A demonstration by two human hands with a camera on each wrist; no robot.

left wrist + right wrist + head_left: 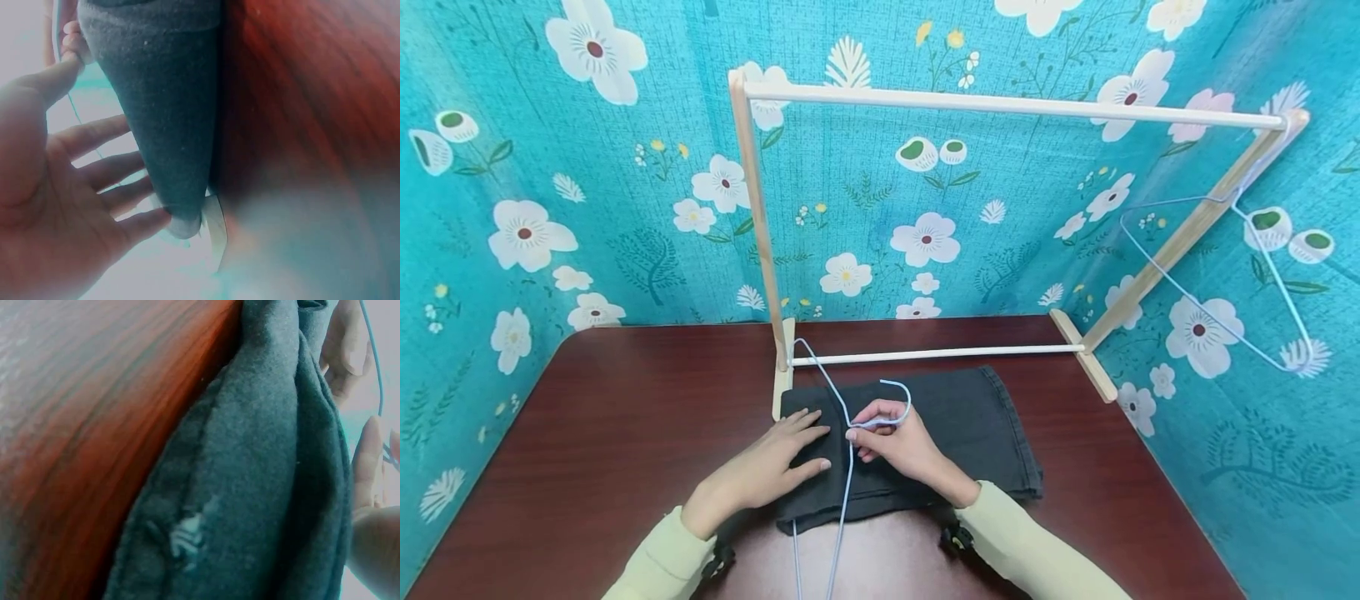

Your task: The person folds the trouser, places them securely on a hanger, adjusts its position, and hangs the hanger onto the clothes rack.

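A folded black garment [955, 442], denim-like with a stitched hem at its right end, lies on the table. My right hand [895, 437] pinches a light blue wire hanger [847, 487] at its neck, below the hook, over the garment. The hanger's long bottom bar is mostly hidden by the cloth at the left, its corners showing beyond the far and near edges. My left hand [767, 462] rests with fingers spread on the garment's left part. In the left wrist view, the straight fingers [94, 134] reach the cloth [165, 94].
Behind the garment stands a wooden rack [756, 208] with a white top rail [1000, 102] and a lower rail [940, 354]. A second wire hanger [1202, 312] hangs at its right end. A blue flowered curtain [842, 208] surrounds the dark red table [625, 433].
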